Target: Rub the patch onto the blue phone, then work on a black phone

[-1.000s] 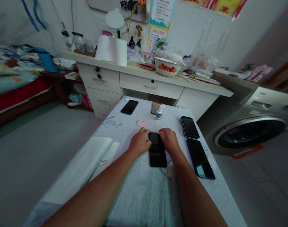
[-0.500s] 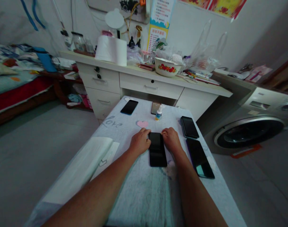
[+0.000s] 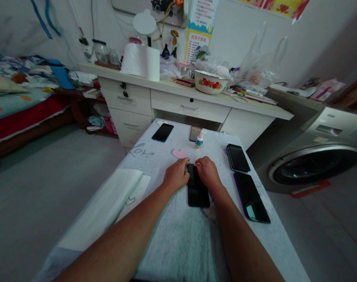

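A black smartphone point(image 3: 197, 194) lies screen up on the cloth-covered table in front of me. My left hand point(image 3: 177, 174) is closed at its upper left edge, thumb against the side and fingers curled round the corner. Over the top right part of the phone, my right hand point(image 3: 208, 172) is closed, with thumb and fingertips pinched at the top edge. Whatever those fingertips pinch is too small to make out. Just beyond my hands stands a small white spray bottle point(image 3: 199, 140) with a blue and yellow label, in front of another phone point(image 3: 195, 133).
Another phone point(image 3: 163, 132) lies at the far left of the table. On the right are stacked phones point(image 3: 238, 158) and a larger dark device point(image 3: 251, 197). A folded white sheet point(image 3: 108, 207) covers the left side. Behind stand a desk point(image 3: 169, 102) and a washing machine point(image 3: 319, 137).
My right hand has shifted left along the phone's top edge and now covers its upper right corner. My left hand stays at the left edge. The view has moved slightly.
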The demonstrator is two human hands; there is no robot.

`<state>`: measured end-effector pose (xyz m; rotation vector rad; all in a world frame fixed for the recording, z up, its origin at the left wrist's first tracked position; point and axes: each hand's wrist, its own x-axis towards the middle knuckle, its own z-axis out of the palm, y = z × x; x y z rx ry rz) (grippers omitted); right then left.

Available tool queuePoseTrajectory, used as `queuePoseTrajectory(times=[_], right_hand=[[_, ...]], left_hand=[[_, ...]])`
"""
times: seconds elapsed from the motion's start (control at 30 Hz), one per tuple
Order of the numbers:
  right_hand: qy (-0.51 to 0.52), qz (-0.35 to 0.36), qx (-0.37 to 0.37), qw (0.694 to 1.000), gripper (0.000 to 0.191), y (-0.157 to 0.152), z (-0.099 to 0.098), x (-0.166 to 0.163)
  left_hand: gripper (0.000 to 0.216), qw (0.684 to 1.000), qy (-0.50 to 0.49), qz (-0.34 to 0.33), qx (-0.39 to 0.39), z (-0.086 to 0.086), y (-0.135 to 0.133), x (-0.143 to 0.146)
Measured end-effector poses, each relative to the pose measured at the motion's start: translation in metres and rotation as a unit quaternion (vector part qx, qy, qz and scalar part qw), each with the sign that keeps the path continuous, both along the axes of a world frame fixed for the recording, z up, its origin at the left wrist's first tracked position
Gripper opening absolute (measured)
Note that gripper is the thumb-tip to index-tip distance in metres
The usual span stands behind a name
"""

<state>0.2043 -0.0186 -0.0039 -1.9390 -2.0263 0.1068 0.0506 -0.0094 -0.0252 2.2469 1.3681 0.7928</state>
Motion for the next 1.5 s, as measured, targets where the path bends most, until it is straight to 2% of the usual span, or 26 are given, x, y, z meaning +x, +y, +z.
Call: queuePoseTrajectory(times=[0.33,0.43,0.7,1.23,1.5], right_hand=[[-0.012,0.050,0.011,0.999,0.023,0.003,0.003,-0.015],[-0.017,0.054,0.003,0.998,0.024,0.004,0.003,-0.016],[-0.006,0.118,-0.004,0.993,0.022,-0.002,0.006,-0.014],[-0.010,0.057,-0.006,0.998,0.024,0.007,0.000,-0.013],[-0.013,0.025,-0.001,1.000,0.023,0.002,0.000,0.006]], left_hand=[[0.057,1.000,0.002,-0.013,0.003,-0.003,0.001,0.000],[0.059,1.000,0.004,-0.006,0.001,-0.004,0.000,0.000],[0.064,1.000,0.003,0.014,0.000,-0.004,-0.001,0.001],[0.062,1.000,0.001,0.012,-0.009,-0.004,-0.001,0.001],[0.046,0.999,0.042,0.001,-0.003,0.002,-0.003,0.000]])
